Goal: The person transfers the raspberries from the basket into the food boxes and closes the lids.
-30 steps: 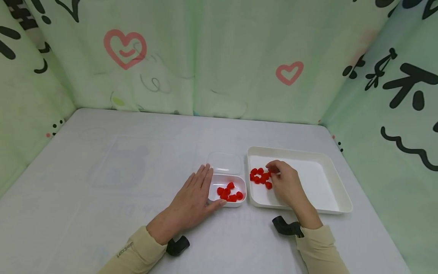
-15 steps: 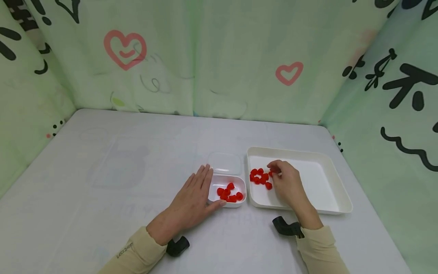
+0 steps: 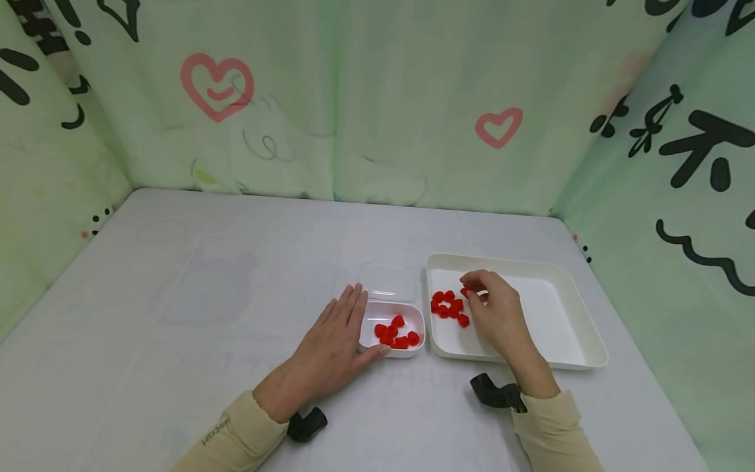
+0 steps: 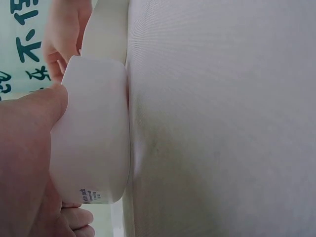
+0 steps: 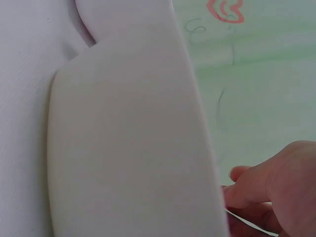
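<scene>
My left hand (image 3: pixel 333 341) lies with straight fingers along the left side of a small white container (image 3: pixel 420 321), its thumb at the front rim. Several small red berry-like pieces (image 3: pixel 392 330) are inside. In the left wrist view, the thumb (image 4: pixel 58 101) rests at the rim of the container (image 4: pixel 94 128). Over the left part of a large white tray (image 3: pixel 548 308), my right hand (image 3: pixel 497 313) pinches a red piece (image 3: pixel 464 292) between thumb and fingertips. More red pieces (image 3: pixel 453 309) lie in the tray beside it. The tray wall (image 5: pixel 128 138) fills much of the right wrist view.
A clear plastic lid (image 3: pixel 387 280) lies just behind the small container. Both containers stand close together on a white-covered table (image 3: pixel 206 282). Green printed curtains (image 3: pixel 366 98) enclose the back and sides. Black wrist mounts (image 3: pixel 307 425) sit below both hands.
My right hand has lifted slightly, and the red piece between its fingertips has moved up and away from the other pieces. The left hand and both containers have stayed in place.
</scene>
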